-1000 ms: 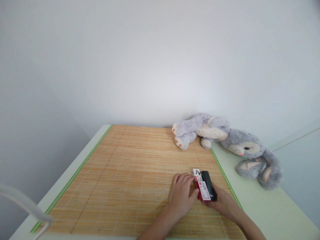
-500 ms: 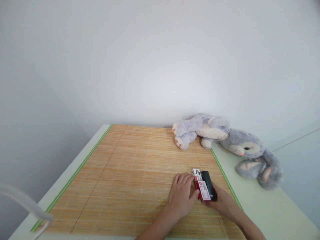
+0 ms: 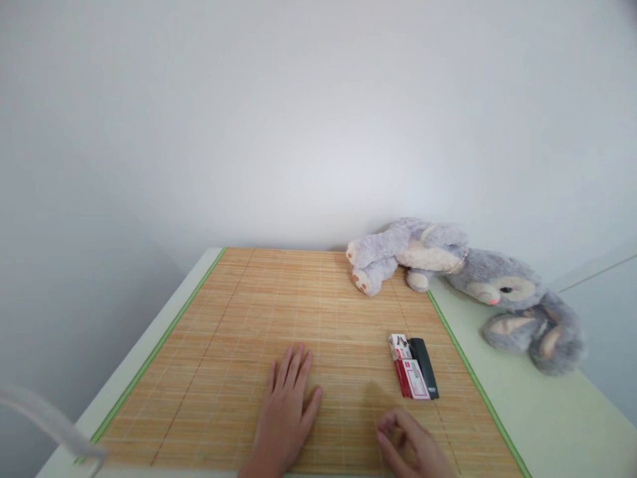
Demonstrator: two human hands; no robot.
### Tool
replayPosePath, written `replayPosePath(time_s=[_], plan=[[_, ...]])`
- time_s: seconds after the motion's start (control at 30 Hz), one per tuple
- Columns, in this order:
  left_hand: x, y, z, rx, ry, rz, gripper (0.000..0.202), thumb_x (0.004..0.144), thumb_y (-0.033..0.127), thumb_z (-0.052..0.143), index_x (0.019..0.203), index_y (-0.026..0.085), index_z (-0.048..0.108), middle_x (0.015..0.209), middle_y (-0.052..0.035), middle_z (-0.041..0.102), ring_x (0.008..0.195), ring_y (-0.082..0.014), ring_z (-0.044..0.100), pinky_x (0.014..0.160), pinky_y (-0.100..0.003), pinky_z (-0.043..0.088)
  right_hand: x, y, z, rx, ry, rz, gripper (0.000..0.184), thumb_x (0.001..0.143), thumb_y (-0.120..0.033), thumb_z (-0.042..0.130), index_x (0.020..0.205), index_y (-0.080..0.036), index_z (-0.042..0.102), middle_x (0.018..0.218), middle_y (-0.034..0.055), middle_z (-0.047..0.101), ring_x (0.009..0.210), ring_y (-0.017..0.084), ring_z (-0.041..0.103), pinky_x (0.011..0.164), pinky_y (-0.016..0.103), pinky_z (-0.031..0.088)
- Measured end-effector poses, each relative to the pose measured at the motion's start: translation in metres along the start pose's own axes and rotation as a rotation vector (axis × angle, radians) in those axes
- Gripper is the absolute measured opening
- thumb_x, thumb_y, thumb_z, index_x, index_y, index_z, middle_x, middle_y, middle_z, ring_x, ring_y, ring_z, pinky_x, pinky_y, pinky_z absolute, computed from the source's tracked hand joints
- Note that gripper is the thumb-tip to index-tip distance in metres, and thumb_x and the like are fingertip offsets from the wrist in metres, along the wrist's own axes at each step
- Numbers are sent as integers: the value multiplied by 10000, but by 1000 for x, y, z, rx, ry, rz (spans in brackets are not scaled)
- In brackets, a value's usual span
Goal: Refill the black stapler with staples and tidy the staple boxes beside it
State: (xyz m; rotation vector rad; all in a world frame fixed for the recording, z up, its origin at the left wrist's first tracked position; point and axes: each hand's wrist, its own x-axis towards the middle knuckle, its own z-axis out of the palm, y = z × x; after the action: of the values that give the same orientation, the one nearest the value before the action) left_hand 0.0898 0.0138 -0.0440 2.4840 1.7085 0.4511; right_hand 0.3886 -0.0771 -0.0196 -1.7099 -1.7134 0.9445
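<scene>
A small red and white box point(image 3: 409, 367) lies on the bamboo mat point(image 3: 239, 318) with a black stapler point(image 3: 425, 367) close against its right side. My left hand point(image 3: 286, 415) rests flat on the mat, fingers stretched out, well to the left of the box. Near the mat's front edge my right hand point(image 3: 408, 448) sits with its fingers loosely curled, just below the box and not touching it. Neither hand holds anything.
A grey and cream plush rabbit point(image 3: 468, 282) lies at the back right, partly on the mat and partly on the pale green table point(image 3: 547, 411). A white curved bar point(image 3: 44, 411) crosses the lower left corner. White walls stand behind and to the left.
Both hands have let go of the box and stapler and pulled back towards me. The left hand now lies flat to the left; box and stapler stay on the mat.
</scene>
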Motion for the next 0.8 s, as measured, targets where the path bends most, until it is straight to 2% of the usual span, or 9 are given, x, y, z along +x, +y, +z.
replayPosePath(time_s=[0.03, 0.07, 0.1, 0.17, 0.27, 0.33, 0.5, 0.67, 0.8], plan=[[3, 4, -1, 14, 1, 17, 679, 1055, 412, 454, 1673, 311, 191, 1740, -15, 261, 1613, -267, 221, 1295, -561, 244, 11, -13, 17, -78, -2, -103, 275, 977, -431, 563, 1094, -233, 712, 1119, 97, 748, 1075, 252, 695, 979, 374, 563], [7, 8, -2, 23, 3, 36, 687, 1054, 411, 457, 1675, 309, 182, 1742, -13, 252, 1615, -267, 212, 1296, -548, 242, 22, -24, 32, -156, -4, -176, 325, 974, -402, 568, 1209, -233, 717, 1321, 118, 705, 1280, 295, 624, 1115, 438, 504], [10, 11, -3, 27, 4, 55, 693, 1052, 408, 461, 1676, 309, 175, 1743, -8, 249, 1616, -263, 209, 1298, -532, 243, 33, -32, 44, -219, 25, -211, 378, 997, -362, 524, 1308, -235, 698, 1448, 112, 645, 1416, 307, 529, 1189, 472, 446], [14, 14, -5, 29, 8, 79, 702, 1048, 398, 468, 1676, 318, 164, 1742, 6, 252, 1614, -255, 213, 1300, -508, 242, 49, -41, 60, -344, 72, -227, 503, 1028, -332, 460, 1515, -249, 558, 1615, 75, 501, 1559, 301, 348, 1257, 524, 360], [15, 15, -7, 30, 14, 66, 711, 1045, 397, 471, 1676, 328, 150, 1742, 12, 253, 1610, -256, 222, 1296, -509, 243, 61, -45, 73, -519, 130, -152, 627, 1057, -387, 414, 1661, -273, 292, 1713, 24, 322, 1609, 295, 223, 1273, 587, 309], [14, 15, -7, 34, 15, 48, 708, 1048, 409, 461, 1676, 330, 144, 1743, 7, 250, 1609, -266, 224, 1287, -526, 247, 63, -45, 79, -606, 152, -105, 650, 1066, -436, 392, 1675, -289, 219, 1730, -1, 252, 1617, 299, 187, 1273, 610, 288], [13, 17, -5, 54, 17, 17, 692, 1051, 442, 444, 1673, 359, 151, 1746, 25, 227, 1613, -289, 206, 1266, -553, 259, 63, -46, 84, -701, 169, -51, 652, 1066, -494, 366, 1670, -297, 217, 1733, -18, 196, 1624, 317, 142, 1267, 631, 264], [14, 17, -4, 50, 27, 16, 705, 1044, 443, 462, 1672, 357, 154, 1746, 25, 232, 1615, -299, 197, 1273, -559, 248, 63, -49, 84, -719, 169, -42, 652, 1072, -506, 347, 1672, -293, 207, 1732, -15, 206, 1625, 304, 139, 1280, 613, 244], [14, 17, -5, 37, 34, -3, 719, 1035, 456, 485, 1673, 344, 174, 1753, 14, 212, 1626, -335, 136, 1266, -585, 262, 63, -50, 83, -708, 163, -34, 646, 1073, -499, 348, 1672, -299, 210, 1733, -16, 206, 1626, 303, 133, 1283, 610, 236]])
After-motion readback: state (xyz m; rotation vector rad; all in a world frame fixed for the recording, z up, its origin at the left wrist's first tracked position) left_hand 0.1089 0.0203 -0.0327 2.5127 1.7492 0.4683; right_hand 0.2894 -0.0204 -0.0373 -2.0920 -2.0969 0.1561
